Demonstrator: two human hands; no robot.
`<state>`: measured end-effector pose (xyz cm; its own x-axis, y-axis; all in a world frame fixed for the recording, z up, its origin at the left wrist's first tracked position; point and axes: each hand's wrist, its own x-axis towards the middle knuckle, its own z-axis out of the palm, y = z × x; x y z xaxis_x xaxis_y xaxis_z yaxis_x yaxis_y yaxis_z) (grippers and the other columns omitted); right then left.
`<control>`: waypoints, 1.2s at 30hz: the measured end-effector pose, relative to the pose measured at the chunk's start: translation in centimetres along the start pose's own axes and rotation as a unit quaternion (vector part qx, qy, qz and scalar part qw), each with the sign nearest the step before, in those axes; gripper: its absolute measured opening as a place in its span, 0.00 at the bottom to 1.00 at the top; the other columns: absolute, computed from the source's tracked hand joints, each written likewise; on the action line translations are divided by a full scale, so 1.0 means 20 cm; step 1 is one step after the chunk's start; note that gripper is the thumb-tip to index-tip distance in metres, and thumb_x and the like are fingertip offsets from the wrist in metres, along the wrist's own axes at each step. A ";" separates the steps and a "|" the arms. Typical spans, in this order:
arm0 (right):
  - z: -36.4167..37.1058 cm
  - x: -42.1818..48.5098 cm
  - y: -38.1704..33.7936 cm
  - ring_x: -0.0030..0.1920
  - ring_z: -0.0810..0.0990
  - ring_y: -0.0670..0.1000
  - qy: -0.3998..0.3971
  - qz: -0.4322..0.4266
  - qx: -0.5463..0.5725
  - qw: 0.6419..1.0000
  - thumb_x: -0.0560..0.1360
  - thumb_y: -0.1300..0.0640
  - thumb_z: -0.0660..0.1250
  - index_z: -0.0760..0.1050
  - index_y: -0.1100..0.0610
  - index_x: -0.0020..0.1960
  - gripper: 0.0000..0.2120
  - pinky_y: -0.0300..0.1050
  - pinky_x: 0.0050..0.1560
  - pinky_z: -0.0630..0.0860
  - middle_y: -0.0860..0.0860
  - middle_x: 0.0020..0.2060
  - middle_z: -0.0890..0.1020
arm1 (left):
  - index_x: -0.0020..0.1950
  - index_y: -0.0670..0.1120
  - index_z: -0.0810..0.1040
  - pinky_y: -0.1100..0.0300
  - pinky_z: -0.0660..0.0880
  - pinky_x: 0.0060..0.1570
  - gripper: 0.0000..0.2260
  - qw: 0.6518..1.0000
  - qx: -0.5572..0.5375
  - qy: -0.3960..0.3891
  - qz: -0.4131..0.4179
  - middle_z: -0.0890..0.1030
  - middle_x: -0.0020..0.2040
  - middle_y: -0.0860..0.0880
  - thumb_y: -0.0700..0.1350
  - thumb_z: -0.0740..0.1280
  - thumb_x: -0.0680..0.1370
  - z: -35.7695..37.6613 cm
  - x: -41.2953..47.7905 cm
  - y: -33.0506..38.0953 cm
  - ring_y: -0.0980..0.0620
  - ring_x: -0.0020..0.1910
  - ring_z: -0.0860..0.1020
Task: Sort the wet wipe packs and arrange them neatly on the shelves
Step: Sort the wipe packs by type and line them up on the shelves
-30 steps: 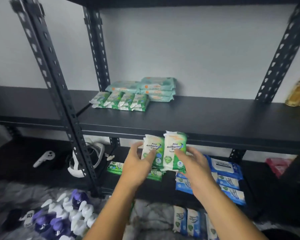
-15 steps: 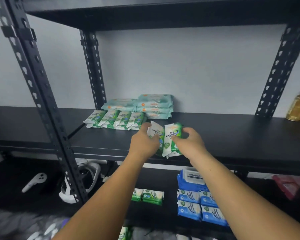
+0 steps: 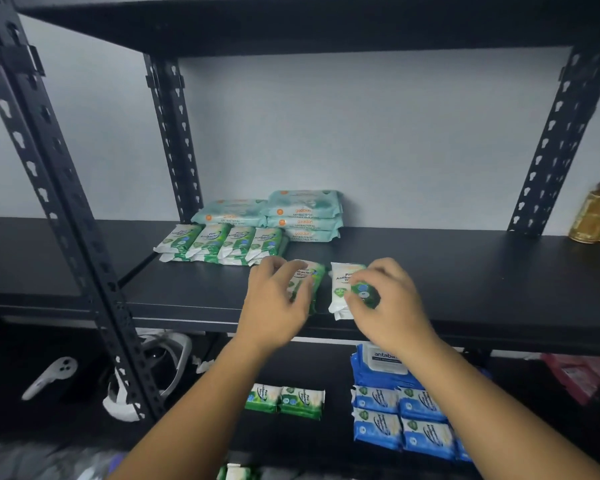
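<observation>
**Placement step: two green packs reach the middle shelf.** The left hand (image 3: 274, 303) has its fingers curled over the left pack (image 3: 314, 275). The right hand (image 3: 388, 306) grips the right pack (image 3: 342, 285) with bent fingertips. Both packs appear to rest on the shelf (image 3: 465, 271) near its front edge, just beside each other with a narrow gap. They sit short of the row (image 3: 222, 242) of matching packs farther back and to the left. A teal stack (image 3: 305, 216) of larger packs stands behind that row.

The next move probably calls for sliding both packs back to the row's right end, squaring them and letting go.

The packs are glossy film pouches, flat and oblong with crimped ends. They are likely soft and should slide easily on the matt black board.

On the lower shelf (image 3: 336, 393) lie a green pair (image 3: 284, 400) and blue packs (image 3: 399, 420).
</observation>
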<state>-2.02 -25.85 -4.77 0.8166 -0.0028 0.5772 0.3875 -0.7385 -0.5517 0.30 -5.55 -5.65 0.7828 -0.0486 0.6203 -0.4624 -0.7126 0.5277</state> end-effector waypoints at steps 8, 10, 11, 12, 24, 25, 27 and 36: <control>0.01 -0.03 0.05 0.53 0.79 0.51 -0.060 -0.063 -0.054 0.995 0.71 0.69 0.70 0.82 0.55 0.58 0.18 0.46 0.54 0.78 0.46 0.56 0.76 | 0.60 0.51 0.82 0.53 0.75 0.51 0.16 0.987 0.090 -0.018 0.132 0.79 0.55 0.54 0.39 0.74 0.73 0.01 -0.04 -0.13 0.46 0.52 0.73; 0.05 0.03 0.05 0.52 0.79 0.51 -0.067 -0.062 -0.054 0.994 0.71 0.69 0.70 0.82 0.56 0.59 0.18 0.47 0.55 0.78 0.46 0.56 0.76 | 0.59 0.51 0.83 0.52 0.76 0.48 0.16 0.986 0.101 -0.012 0.133 0.80 0.54 0.53 0.38 0.75 0.72 0.05 0.02 -0.14 0.45 0.49 0.75; 0.06 0.05 0.05 0.53 0.79 0.51 -0.072 -0.060 -0.053 0.994 0.72 0.68 0.70 0.82 0.56 0.59 0.18 0.46 0.56 0.78 0.46 0.56 0.76 | 0.58 0.50 0.84 0.52 0.76 0.47 0.17 0.985 0.106 -0.009 0.134 0.81 0.53 0.52 0.38 0.76 0.71 0.07 0.06 -0.16 0.44 0.47 0.76; 0.08 0.08 0.05 0.53 0.78 0.50 -0.076 -0.058 -0.051 0.994 0.72 0.67 0.71 0.82 0.55 0.60 0.18 0.45 0.57 0.77 0.46 0.56 0.76 | 0.57 0.50 0.84 0.53 0.76 0.46 0.17 0.985 0.111 -0.007 0.134 0.82 0.52 0.52 0.37 0.76 0.71 0.09 0.09 -0.17 0.44 0.46 0.76; 0.30 0.49 0.16 0.49 0.77 0.54 -0.118 -0.045 -0.072 0.989 0.73 0.60 0.68 0.77 0.52 0.52 0.08 0.52 0.52 0.78 0.45 0.55 0.69 | 0.56 0.48 0.82 0.51 0.70 0.42 0.18 0.950 0.245 -0.012 0.194 0.81 0.49 0.47 0.40 0.65 0.68 0.23 0.46 -0.35 0.40 0.44 0.77; 0.31 0.52 0.16 0.49 0.76 0.54 -0.125 -0.047 -0.077 0.988 0.73 0.60 0.67 0.76 0.53 0.51 0.08 0.52 0.51 0.78 0.45 0.55 0.69 | 0.56 0.48 0.82 0.50 0.70 0.42 0.18 0.952 0.240 -0.012 0.189 0.80 0.49 0.47 0.40 0.64 0.68 0.24 0.47 -0.36 0.40 0.44 0.76; 0.35 0.54 0.18 0.50 0.76 0.54 -0.115 -0.048 -0.075 0.989 0.73 0.62 0.67 0.76 0.54 0.51 0.08 0.52 0.52 0.78 0.46 0.56 0.70 | 0.56 0.48 0.82 0.50 0.70 0.43 0.18 0.956 0.236 -0.007 0.176 0.80 0.50 0.48 0.41 0.64 0.68 0.25 0.49 -0.37 0.40 0.45 0.76; 0.46 0.55 0.26 0.55 0.73 0.56 -0.013 -0.040 -0.080 0.996 0.69 0.65 0.74 0.82 0.55 0.55 0.16 0.53 0.55 0.77 0.50 0.55 0.73 | 0.60 0.56 0.79 0.48 0.62 0.54 0.18 0.958 0.258 -0.003 0.125 0.82 0.56 0.58 0.43 0.69 0.72 0.27 0.49 -0.39 0.48 0.61 0.75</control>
<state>12.94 -23.55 -6.91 0.7972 0.0773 0.5988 0.3807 -0.8340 -0.3993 13.81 -4.24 -6.70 0.6784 -0.2653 0.6851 -0.3694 -0.9293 0.0059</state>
